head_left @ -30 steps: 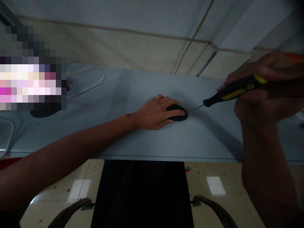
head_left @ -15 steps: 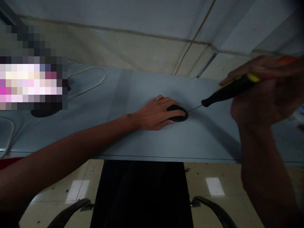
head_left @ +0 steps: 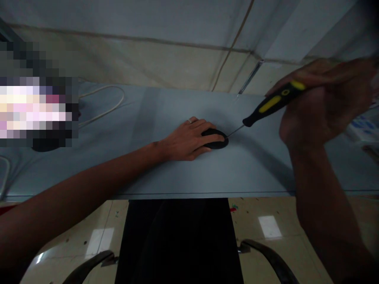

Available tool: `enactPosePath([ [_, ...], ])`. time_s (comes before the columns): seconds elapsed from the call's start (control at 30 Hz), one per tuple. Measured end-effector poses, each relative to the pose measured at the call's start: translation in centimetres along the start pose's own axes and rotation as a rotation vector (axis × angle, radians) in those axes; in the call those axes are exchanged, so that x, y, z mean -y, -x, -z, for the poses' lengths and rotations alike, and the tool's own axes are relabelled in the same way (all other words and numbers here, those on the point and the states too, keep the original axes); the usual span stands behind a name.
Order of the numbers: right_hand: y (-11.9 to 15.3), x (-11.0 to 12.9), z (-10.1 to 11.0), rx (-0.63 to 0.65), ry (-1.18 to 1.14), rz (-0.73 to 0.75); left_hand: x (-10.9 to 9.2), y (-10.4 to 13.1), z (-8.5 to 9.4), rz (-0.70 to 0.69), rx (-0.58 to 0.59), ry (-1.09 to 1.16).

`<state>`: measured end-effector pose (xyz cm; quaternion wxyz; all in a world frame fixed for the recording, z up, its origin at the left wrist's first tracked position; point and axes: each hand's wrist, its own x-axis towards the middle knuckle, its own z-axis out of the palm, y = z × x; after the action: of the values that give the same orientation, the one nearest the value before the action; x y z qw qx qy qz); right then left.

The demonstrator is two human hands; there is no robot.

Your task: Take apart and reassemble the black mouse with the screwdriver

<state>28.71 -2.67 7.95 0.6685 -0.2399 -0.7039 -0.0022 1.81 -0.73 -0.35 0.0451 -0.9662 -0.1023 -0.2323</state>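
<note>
My left hand (head_left: pixel 189 140), with a ring on one finger, is closed over a dark rounded object that looks like a computer mouse (head_left: pixel 217 145). It presses this to the desk, one finger lying along the top toward its right end. In my right hand (head_left: pixel 322 94) is a screwdriver (head_left: pixel 274 103) with a black and yellow handle, held by the handle's upper end. Its thin shaft slants down to the left, and the tip meets the mouse's right end beside my left fingertip. Exactly where the tip sits is too small to tell.
The grey desk (head_left: pixel 166 179) runs along a tiled wall (head_left: pixel 133 59). A pixelated screen (head_left: pixel 32 106) stands at the left, near a looped white cable (head_left: pixel 118 104). A blue and white package (head_left: pixel 363 128) lies at the far right. Chair armrests (head_left: pixel 87 266) show below.
The screwdriver's handle has turned, so its yellow patches now face me, and my right fingers have shifted around it. My left hand stays on the mouse. The whole view has shifted slightly.
</note>
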Motion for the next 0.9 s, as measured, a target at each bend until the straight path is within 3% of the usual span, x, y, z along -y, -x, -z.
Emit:
enactPosePath([
  [0.07,-0.2,0.5,-0.4,0.08,-0.04,0.157,0.0,0.0,0.0,0.004,0.003,0.002],
  [0.13,-0.3,0.5,-0.5,0.128,-0.047,0.178,0.0,0.0,0.1,0.002,0.003,-0.004],
  [0.27,-0.3,-1.0,0.5,0.051,-0.016,0.198,0.0,0.0,0.0,-0.023,-0.008,-0.029],
  [0.4,-0.3,-1.4,0.5,0.028,0.053,0.393,0.0,0.0,0.0,-0.021,-0.002,-0.033],
  [0.57,-0.5,-1.1,-0.1,0.023,0.035,0.216,-0.1,-0.1,0.1,-0.007,-0.009,-0.009],
  [0.7,-0.7,-3.4,1.1,-0.018,0.002,0.333,-0.1,-0.1,0.1,-0.017,0.02,0.003],
  [0.8,-0.2,-3.4,1.4,-0.038,0.073,0.42,-0.1,-0.1,0.1,-0.006,0.009,0.01],
  [0.83,0.1,-2.8,1.1,0.017,0.096,0.319,-0.1,-0.1,0.1,-0.008,0.004,0.01],
  [0.9,0.5,-1.0,0.2,0.116,0.094,-0.017,-0.2,-0.1,0.1,-0.006,0.004,0.005],
])
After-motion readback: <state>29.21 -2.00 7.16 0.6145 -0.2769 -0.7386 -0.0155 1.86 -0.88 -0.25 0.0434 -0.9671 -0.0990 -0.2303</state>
